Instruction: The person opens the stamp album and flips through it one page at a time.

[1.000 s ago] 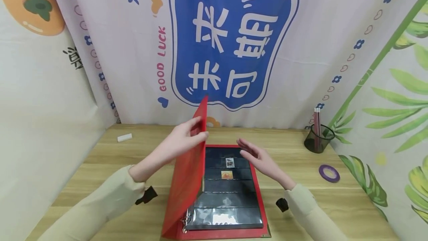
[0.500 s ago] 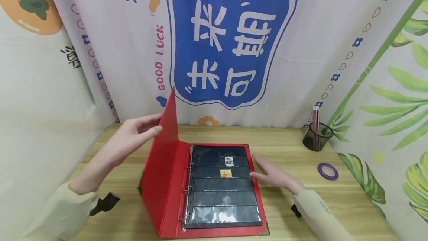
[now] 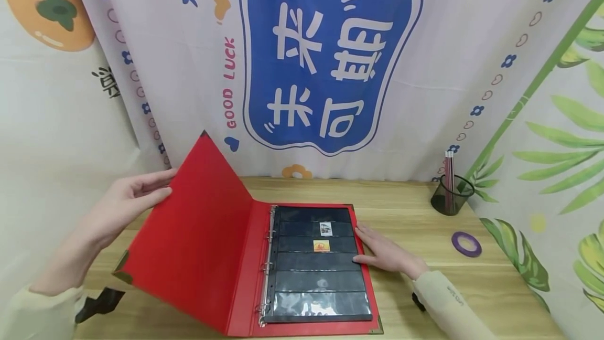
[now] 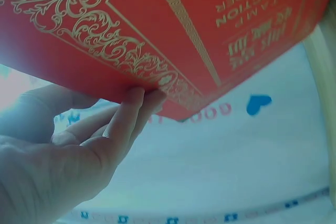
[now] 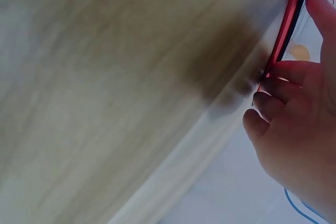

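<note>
Wood-grain surface (image 3: pixel 396 203): red binder (image 3: pixel 243 272) half-open at six o'clock, cover (image 3: pixel 193 235) not yet flat, the left hand (image 3: pixel 120 203) pinching it; the right hand (image 3: pixel 384 251) touches the binder's three-o'clock edge, fingers relaxed.

Binder (image 3: pixel 198 235) smooth, low sheen, its rings (image 3: pixel 267 267) shiny metal, its pages (image 3: pixel 322 281) glossy plastic; under binder, table (image 3: pixel 396 199) of grained wood; behind binder, curtain (image 3: pixel 439 88) of matt cloth.

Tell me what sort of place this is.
Likely a small indoor workspace: a wooden table backed by a printed cloth, with a pencil cup and a red album on it.
</note>
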A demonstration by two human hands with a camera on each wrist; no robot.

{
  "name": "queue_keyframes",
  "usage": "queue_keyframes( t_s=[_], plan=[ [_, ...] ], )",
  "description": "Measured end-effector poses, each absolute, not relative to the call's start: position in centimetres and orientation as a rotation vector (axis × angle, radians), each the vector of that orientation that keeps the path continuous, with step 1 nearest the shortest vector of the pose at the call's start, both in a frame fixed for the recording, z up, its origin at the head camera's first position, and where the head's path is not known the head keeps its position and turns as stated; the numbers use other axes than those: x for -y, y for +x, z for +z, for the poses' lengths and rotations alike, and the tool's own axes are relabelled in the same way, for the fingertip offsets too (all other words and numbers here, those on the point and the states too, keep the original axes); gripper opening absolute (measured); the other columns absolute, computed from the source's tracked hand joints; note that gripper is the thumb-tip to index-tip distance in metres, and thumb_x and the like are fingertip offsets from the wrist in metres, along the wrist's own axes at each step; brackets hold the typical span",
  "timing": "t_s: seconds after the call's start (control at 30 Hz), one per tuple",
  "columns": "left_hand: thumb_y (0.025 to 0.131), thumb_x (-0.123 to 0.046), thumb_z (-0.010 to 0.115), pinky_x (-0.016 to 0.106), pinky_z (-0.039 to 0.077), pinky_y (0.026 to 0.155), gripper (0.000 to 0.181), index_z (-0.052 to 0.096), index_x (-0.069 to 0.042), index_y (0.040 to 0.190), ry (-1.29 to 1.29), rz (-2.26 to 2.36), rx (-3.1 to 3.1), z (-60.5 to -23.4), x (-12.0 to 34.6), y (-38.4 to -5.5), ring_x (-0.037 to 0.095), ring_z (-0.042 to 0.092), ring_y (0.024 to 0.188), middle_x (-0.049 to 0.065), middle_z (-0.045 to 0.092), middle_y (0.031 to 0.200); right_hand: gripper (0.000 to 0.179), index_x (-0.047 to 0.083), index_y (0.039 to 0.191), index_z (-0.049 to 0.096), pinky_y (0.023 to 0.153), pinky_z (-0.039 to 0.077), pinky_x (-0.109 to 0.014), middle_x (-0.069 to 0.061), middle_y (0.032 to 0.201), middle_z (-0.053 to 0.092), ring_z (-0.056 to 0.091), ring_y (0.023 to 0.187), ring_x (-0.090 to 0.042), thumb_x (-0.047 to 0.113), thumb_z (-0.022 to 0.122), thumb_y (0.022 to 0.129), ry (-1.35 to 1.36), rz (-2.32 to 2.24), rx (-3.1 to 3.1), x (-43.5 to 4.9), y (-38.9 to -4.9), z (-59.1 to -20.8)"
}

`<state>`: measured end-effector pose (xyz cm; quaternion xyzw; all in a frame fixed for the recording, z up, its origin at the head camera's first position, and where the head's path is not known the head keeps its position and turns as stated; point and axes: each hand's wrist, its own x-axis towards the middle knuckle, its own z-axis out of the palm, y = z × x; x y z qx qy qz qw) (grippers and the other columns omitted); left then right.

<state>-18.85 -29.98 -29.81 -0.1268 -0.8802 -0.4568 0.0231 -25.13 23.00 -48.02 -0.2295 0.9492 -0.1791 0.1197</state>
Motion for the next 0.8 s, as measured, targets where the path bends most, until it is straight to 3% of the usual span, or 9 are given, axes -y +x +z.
queue_keyframes(
  t_s=[0.1,0.43,0.53,0.63,0.67,0.8],
  plan=[
    [0.101,-0.012,0.056,0.005,0.050,0.079,0.053,0.039,0.012,0.145,-0.425,-1.405,2.712,-30.4,31.4,-18.9,-0.021,0.057,0.100,-0.042,0.051,0.116,0.088,0.003,0.154,0.031,0.120,0.029,-0.057,-0.018,0.164,0.025,0.026,0.151,-0.040,0.055,0.064,0.091,-0.679,-0.516,-2.779,-22.9,-25.0,-47.8],
    [0.100,-0.005,0.054,0.004,0.050,0.077,0.053,0.035,0.020,0.142,-0.424,-1.322,2.809,-32.2,34.9,-18.9,-0.028,0.049,0.100,-0.042,0.046,0.118,0.089,0.005,0.155,0.032,0.119,0.031,-0.056,-0.016,0.164,0.025,0.027,0.151,-0.038,0.055,0.065,0.090,-0.663,-0.508,-2.804,-23.4,-25.0,-48.1],
    [0.100,-0.005,0.054,0.004,0.050,0.076,0.053,0.034,0.021,0.142,-0.390,-1.265,2.880,-32.7,35.4,-18.8,-0.028,0.047,0.098,-0.007,0.064,0.133,0.088,0.004,0.154,0.032,0.119,0.031,-0.055,-0.016,0.164,0.025,0.027,0.151,-0.038,0.055,0.064,0.090,-0.679,-0.503,-2.808,-23.9,-25.0,-48.2],
    [0.100,-0.004,0.053,0.005,0.049,0.075,0.052,0.035,0.022,0.140,-0.354,-1.187,2.944,-33.3,35.8,-18.7,-0.028,0.046,0.095,0.037,0.049,0.140,0.087,0.002,0.154,0.032,0.119,0.032,-0.056,-0.018,0.164,0.025,0.028,0.150,-0.039,0.054,0.063,0.091,-0.702,-0.494,-2.809,-24.4,-25.0,-48.1],
    [0.100,-0.004,0.054,0.005,0.049,0.075,0.052,0.035,0.023,0.140,-0.336,-1.161,2.971,-33.5,35.9,-18.7,-0.028,0.045,0.094,0.045,0.040,0.140,0.087,0.002,0.154,0.032,0.118,0.032,-0.057,-0.018,0.164,0.025,0.028,0.150,-0.040,0.054,0.063,0.091,-0.701,-0.495,-2.808,-24.5,-25.0,-48.0],
    [0.098,-0.006,0.058,0.006,0.048,0.073,0.054,0.037,0.024,0.137,-0.261,-1.044,3.071,-34.5,36.4,-18.8,-0.022,0.052,0.093,0.044,0.044,0.137,0.088,0.001,0.154,0.032,0.117,0.032,-0.059,-0.020,0.163,0.025,0.028,0.149,-0.042,0.054,0.064,0.091,-0.701,-0.517,-2.793,-25.2,-25.0,-47.7]
  ],
)
